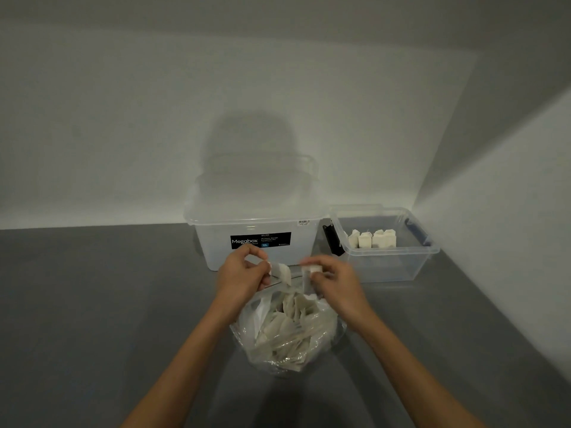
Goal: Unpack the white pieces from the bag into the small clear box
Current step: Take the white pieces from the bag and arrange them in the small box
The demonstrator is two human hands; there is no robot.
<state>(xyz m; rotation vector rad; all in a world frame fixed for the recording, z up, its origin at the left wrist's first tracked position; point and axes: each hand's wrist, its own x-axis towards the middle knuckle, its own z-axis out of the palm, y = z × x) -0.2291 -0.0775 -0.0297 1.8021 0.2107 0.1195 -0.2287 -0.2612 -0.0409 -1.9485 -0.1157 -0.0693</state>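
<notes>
Pinching: white piece [282, 271] pinched by left grip [244, 270], second piece [312, 269] by right grip [333, 279].
Bag [287, 338]: near, beneath them.
Small clear box [390, 251]: far right.

From my remote seat I see a large clear storage bin [213, 242] standing on the grey surface [92, 304] against the back wall [123, 134]. It carries a black Megabox label [275, 239] and a small barcode sticker [303, 222] on its rim. A translucent lid [262, 174] stands upright at its rear. A soft shadow [250, 137] falls on the wall above it.
</notes>
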